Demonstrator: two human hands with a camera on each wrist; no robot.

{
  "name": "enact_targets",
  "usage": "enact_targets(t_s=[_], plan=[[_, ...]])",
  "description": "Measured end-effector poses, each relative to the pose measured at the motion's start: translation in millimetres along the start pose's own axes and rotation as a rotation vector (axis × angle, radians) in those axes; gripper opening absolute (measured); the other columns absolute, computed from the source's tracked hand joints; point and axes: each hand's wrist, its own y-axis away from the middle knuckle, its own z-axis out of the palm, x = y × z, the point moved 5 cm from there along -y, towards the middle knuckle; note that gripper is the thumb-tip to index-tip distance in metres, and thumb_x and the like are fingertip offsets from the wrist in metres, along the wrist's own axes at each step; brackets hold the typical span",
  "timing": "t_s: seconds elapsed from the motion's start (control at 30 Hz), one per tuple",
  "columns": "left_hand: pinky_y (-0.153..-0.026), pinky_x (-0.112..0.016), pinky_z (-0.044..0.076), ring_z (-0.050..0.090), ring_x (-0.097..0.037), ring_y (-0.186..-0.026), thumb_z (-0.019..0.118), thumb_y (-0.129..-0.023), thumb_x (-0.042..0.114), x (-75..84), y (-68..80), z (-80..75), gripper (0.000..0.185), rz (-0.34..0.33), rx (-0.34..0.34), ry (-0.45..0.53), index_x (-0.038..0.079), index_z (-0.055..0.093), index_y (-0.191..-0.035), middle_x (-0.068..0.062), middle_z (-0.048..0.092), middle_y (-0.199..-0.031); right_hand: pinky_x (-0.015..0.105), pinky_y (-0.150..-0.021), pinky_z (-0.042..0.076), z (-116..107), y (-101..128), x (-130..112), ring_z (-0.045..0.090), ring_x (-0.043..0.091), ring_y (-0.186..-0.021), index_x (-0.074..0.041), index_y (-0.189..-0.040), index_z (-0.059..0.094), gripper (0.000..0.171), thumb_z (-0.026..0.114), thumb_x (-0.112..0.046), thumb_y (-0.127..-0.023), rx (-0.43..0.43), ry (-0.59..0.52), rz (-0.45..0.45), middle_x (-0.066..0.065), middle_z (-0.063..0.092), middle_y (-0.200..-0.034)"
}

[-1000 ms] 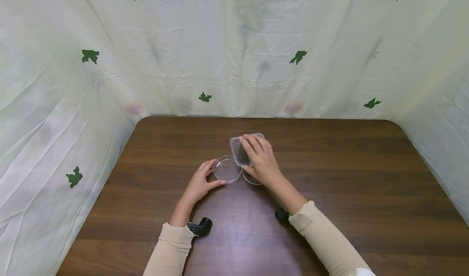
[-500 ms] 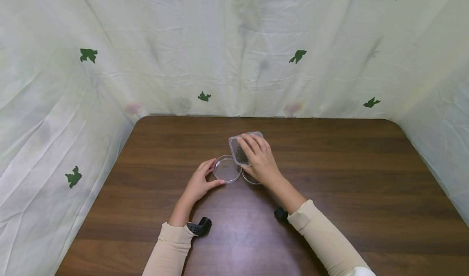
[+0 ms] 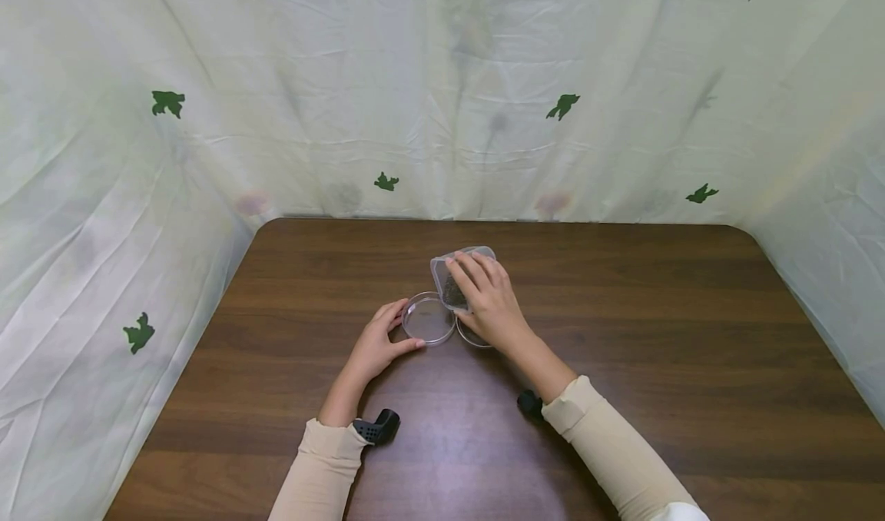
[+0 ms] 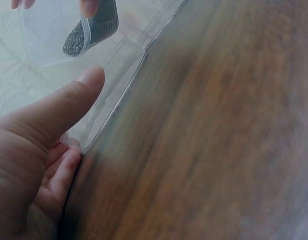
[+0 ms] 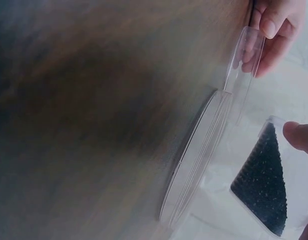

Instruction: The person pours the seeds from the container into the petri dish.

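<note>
My left hand [image 3: 373,344] holds a clear petri dish [image 3: 429,323] flat on the table, thumb on the near side and fingers on the far side. My right hand [image 3: 492,298] grips a clear plastic tub [image 3: 442,271], tilted left over the dish's right edge. Dark grey granules [image 5: 264,180] are heaped against the tub's lower side in the right wrist view. A second round clear dish [image 5: 196,162] sits right beside the first; in the head view my right hand hides most of it. Granules [image 4: 74,40] reach close to the tub's lip in the left wrist view.
The brown wooden table [image 3: 657,336] extends on both sides and in front of the hands. A pale curtain [image 3: 332,106] with green bird and leaf shapes hangs behind it and at its sides. Black wrist cameras [image 3: 379,427] sit close over the tabletop.
The tub in my right hand has shifted slightly up and to the left in the head view, still tilted. My left hand and the dish stay almost in place.
</note>
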Motion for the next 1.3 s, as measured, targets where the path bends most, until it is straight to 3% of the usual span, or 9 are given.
enact_targets(t_s=[1.3], plan=[[-0.087,-0.026,0.037,0.043,-0.02,-0.104,0.069,-0.06,0.035,-2.6,-0.4,1.3,0.077,0.0,0.004,-0.002,0.008,0.036,-0.124,-0.007,0.038,-0.118,0.04,-0.098,0.014,6.9,1.0,-1.8,0.021,0.027,-0.117,-0.012,-0.129,0.026,0.09,0.075,-0.029,-0.055,-0.007,0.026,0.0,0.009,0.029,-0.128]])
